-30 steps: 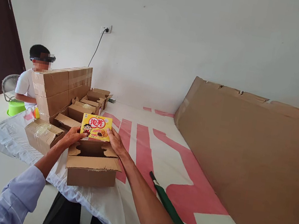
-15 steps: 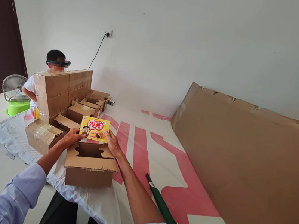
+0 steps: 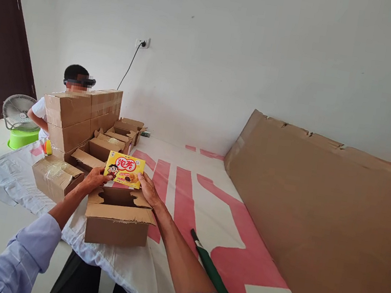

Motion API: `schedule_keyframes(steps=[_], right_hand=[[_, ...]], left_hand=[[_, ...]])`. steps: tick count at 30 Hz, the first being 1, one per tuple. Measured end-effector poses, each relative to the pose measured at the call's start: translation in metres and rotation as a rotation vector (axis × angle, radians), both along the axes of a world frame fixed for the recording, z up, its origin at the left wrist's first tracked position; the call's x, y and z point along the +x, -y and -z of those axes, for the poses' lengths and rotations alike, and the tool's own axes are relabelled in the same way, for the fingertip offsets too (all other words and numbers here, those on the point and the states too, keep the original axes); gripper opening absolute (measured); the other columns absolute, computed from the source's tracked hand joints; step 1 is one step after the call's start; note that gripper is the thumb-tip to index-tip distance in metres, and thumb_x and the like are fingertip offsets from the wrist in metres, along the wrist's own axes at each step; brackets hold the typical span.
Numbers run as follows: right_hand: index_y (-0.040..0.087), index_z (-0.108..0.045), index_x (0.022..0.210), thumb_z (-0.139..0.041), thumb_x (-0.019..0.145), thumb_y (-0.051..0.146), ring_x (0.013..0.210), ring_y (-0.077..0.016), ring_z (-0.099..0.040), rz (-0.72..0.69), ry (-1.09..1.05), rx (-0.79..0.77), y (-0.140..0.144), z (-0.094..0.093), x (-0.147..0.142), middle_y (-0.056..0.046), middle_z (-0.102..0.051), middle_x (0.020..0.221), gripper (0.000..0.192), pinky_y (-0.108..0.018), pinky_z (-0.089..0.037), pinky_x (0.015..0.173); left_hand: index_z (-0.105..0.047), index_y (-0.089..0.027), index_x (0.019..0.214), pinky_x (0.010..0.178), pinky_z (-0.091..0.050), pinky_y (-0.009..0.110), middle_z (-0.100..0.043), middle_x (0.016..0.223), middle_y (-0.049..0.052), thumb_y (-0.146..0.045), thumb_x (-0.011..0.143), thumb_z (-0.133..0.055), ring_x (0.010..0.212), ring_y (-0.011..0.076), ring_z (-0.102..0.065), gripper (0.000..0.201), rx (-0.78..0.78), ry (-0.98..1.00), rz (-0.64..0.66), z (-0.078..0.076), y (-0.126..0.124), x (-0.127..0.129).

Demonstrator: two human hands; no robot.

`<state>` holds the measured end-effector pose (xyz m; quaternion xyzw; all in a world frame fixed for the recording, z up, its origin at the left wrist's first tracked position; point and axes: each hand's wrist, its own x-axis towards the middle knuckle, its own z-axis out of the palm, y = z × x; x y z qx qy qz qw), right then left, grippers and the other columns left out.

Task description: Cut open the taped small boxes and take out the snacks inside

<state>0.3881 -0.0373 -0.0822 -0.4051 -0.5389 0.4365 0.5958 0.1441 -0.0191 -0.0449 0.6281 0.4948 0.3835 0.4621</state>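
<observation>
Here – two hands [image 3: 120, 185], one yellow box [image 3: 124, 169]

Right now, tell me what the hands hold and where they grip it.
Both hold the yellow snack box: left hand at its lower left corner, right hand at its lower right.

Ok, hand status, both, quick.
Left hand: closed on the yellow snack box, left edge.
Right hand: closed on its right edge.

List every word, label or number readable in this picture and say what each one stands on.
"泡芙": large red characters on the yellow snack box held by the left hand and right hand.
Smaller print on that box: too small to read.
Cardboard cartons, open carton: no readable print.
</observation>
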Motion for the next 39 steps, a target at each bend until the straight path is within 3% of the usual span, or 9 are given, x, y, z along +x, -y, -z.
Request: schedule_keyframes(steps=[7, 20, 25, 29, 35, 39], right_hand=[[0.027, -0.073, 0.116, -0.071, 0.07, 0.089, 0.118, -0.0339, -0.073, 0.001, -0.01, -0.02, 0.015, 0.004, 0.001, -0.008, -0.081, 0.122, 0.077, -0.052, -0.058, 0.107], [0.027, -0.072, 0.11, -0.069, 0.071, 0.091, 0.121, -0.0329, -0.071, 0.015, -0.031, -0.021, 0.029, 0.006, 0.0, -0.008, -0.079, 0.127, 0.076, -0.05, -0.059, 0.106], [0.024, -0.072, 0.105, -0.073, 0.069, 0.087, 0.116, -0.0338, -0.073, 0.019, -0.021, -0.043, 0.033, 0.005, 0.002, -0.01, -0.081, 0.119, 0.073, -0.051, -0.058, 0.104], [0.022, -0.073, 0.11, -0.081, 0.072, 0.074, 0.11, -0.0327, -0.075, -0.022, -0.029, -0.045, 0.045, -0.004, 0.006, -0.011, -0.081, 0.118, 0.065, -0.05, -0.059, 0.102], [0.023, -0.072, 0.118, -0.09, 0.07, 0.055, 0.114, -0.0335, -0.074, -0.09, -0.071, -0.036, 0.069, -0.031, 0.015, -0.01, -0.08, 0.125, 0.06, -0.051, -0.059, 0.101], [0.024, -0.072, 0.117, -0.093, 0.069, 0.051, 0.115, -0.0336, -0.073, -0.048, -0.067, -0.027, 0.082, -0.041, 0.025, -0.01, -0.079, 0.126, 0.059, -0.052, -0.06, 0.1]], left_hand=[[-0.08, -0.013, 0.102, 0.061, -0.045, 0.028, -0.076, 0.084, 0.005, -0.046, 0.065, -0.085, 0.071, 0.0189, -0.062, 0.049, 0.058, -0.022, 0.01, 0.001, 0.015, -0.001], [-0.081, -0.012, 0.094, 0.06, -0.043, 0.027, -0.077, 0.081, 0.006, -0.046, 0.064, -0.087, 0.069, 0.0185, -0.062, 0.046, 0.087, -0.029, 0.023, -0.002, 0.026, 0.002], [-0.081, -0.012, 0.095, 0.058, -0.041, 0.026, -0.076, 0.078, 0.005, -0.05, 0.065, -0.086, 0.066, 0.0174, -0.06, 0.048, 0.096, -0.011, 0.042, -0.003, 0.028, 0.002], [-0.08, -0.012, 0.101, 0.061, -0.044, 0.027, -0.077, 0.083, 0.006, -0.051, 0.066, -0.086, 0.072, 0.0202, -0.064, 0.052, 0.133, 0.028, 0.074, -0.004, 0.035, 0.002], [-0.078, -0.016, 0.118, 0.083, -0.053, 0.033, -0.08, 0.11, 0.01, -0.045, 0.074, -0.082, 0.099, 0.0286, -0.069, 0.053, 0.199, 0.073, 0.123, -0.011, 0.05, 0.003], [-0.075, -0.02, 0.126, 0.092, -0.054, 0.038, -0.075, 0.119, 0.011, -0.036, 0.078, -0.078, 0.107, 0.0299, -0.067, 0.051, 0.361, -0.138, 0.055, -0.022, 0.07, -0.003]])
